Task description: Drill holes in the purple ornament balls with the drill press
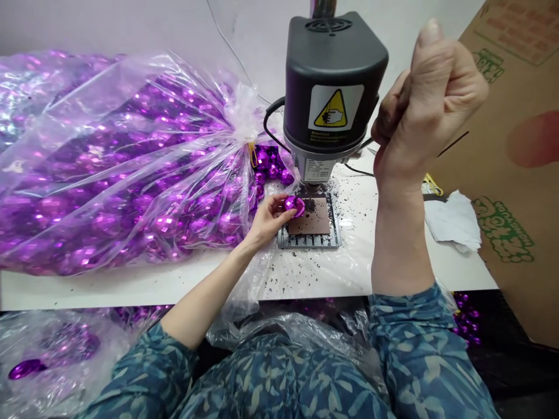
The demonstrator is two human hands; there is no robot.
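My left hand (pixel 269 218) pinches a shiny purple faceted ball (pixel 294 206) between thumb and fingers. The ball is held at the upper left of a brown square board (pixel 314 224), which lies on the grey slotted metal base (pixel 309 241) of a bench drill press. Above stands the black motor head of the drill press (pixel 334 64), with a yellow hand-warning label. To its right, my right hand (pixel 430 99) is raised and closed in a fist around the drill press handle, mostly hidden by the fingers. The drill bit's tip cannot be made out.
A large clear bag (pixel 131 169) of purple balls, tied at its neck, fills the left of the white table (pixel 131 291). Loose purple balls (pixel 273 163) lie behind my left hand. Dark shavings surround the base. A white cloth (pixel 454 221) and cardboard box (pixel 515 174) are at right.
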